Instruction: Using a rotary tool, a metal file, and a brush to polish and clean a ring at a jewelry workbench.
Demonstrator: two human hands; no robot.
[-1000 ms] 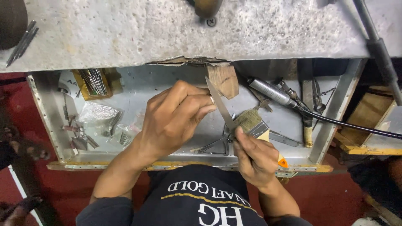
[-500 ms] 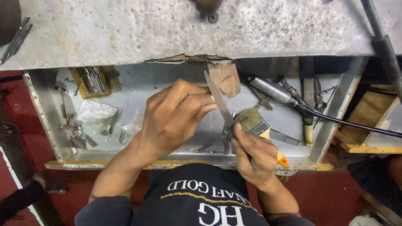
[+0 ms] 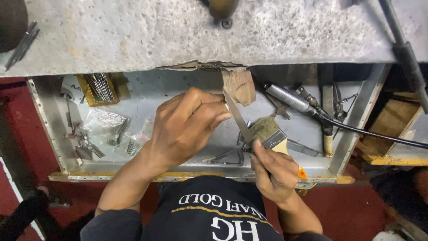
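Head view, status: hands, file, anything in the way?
Left hand pinching the flat file against wooden peg. Right hand gripping paintbrush. Nothing blocking.

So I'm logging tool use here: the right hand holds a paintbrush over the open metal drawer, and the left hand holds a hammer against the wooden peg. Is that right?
Not quite. In the head view the left hand holds a thin flat metal file, not a hammer, against the wooden peg. The rest stands: the right hand holds the paintbrush over the open metal drawer.

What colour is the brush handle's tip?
Orange, on the brush in the right hand; head view.
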